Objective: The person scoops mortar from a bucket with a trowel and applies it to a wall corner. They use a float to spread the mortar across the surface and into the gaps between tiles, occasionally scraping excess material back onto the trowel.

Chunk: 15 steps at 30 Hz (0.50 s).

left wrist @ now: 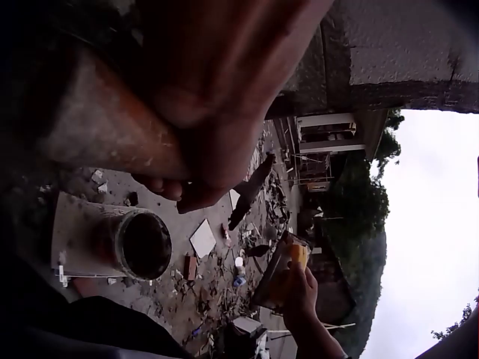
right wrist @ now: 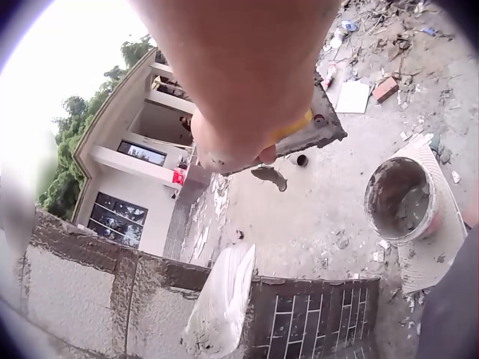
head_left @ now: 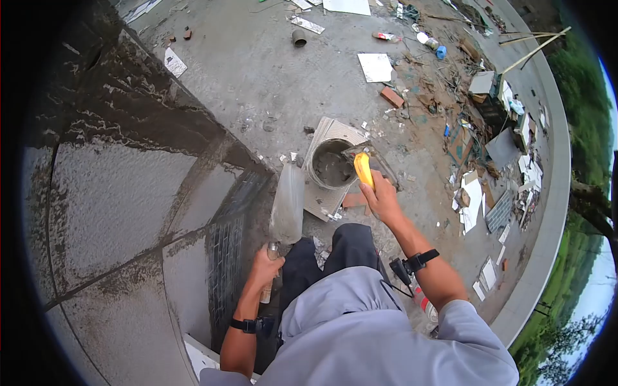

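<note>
My left hand [head_left: 265, 266] grips the wooden handle [left wrist: 120, 127] of a trowel, its wide grey blade [head_left: 288, 204] pointing forward beside the wall. With my right hand [head_left: 382, 198] I hold a plastering float by its yellow handle [head_left: 364, 170]. The float's flat plate [right wrist: 323, 123] carries dark mortar along its edge, and a grey lump [right wrist: 269, 177] shows just beneath it. In the head view the float overlaps the right rim of a bucket [right wrist: 429, 224], which contains wet grey mortar [head_left: 331, 168]. Both hands' fingers are partly hidden in the wrist views.
Under the bucket lies a ridged tile [head_left: 322, 204]. A tiled, mortar-smeared wall [head_left: 116, 199] rises close on the left. A red brick [head_left: 391, 97], a white tile [head_left: 375, 67] and a small can [head_left: 299, 38] lie ahead. Rubble [head_left: 499, 148] lines the right edge.
</note>
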Tool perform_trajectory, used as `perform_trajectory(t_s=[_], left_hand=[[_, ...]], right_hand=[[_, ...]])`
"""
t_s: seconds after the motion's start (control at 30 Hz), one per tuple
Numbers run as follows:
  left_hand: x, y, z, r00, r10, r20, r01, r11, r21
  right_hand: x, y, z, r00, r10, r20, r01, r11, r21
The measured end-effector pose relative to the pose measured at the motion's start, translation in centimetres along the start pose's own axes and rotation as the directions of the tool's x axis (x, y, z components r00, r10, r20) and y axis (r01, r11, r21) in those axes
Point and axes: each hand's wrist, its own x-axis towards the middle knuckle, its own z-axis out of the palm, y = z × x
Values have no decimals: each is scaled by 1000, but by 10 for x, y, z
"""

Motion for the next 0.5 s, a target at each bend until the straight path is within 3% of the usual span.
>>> perform_trajectory(t_s=[0.1,0.17,0.3,0.37,0.4,0.47,0.5], left_hand=[[2,-25,-6,992,-97,-76,98,995,9],[14,-25,-5,990,-78,-121,86,994,69],[51,-2,20,982,-133,-132,146,985,91],[83,11,46,992,-85,-92,95,989,116],[102,17,61,990,-94,-101,106,987,121],[145,35,91,999,22,-40,-3,909,418],[168,47,106,999,12,-43,8,900,435]], right_hand=[[28,70,63,988,98,119,-103,994,34],[49,93,81,978,190,85,-196,978,71],[53,128,61,973,118,197,-149,978,148],[47,161,49,964,133,230,-174,970,169],[43,183,46,956,196,219,-220,971,92],[32,246,50,911,348,220,-352,936,-21],[27,283,55,908,354,225,-363,932,-3]])
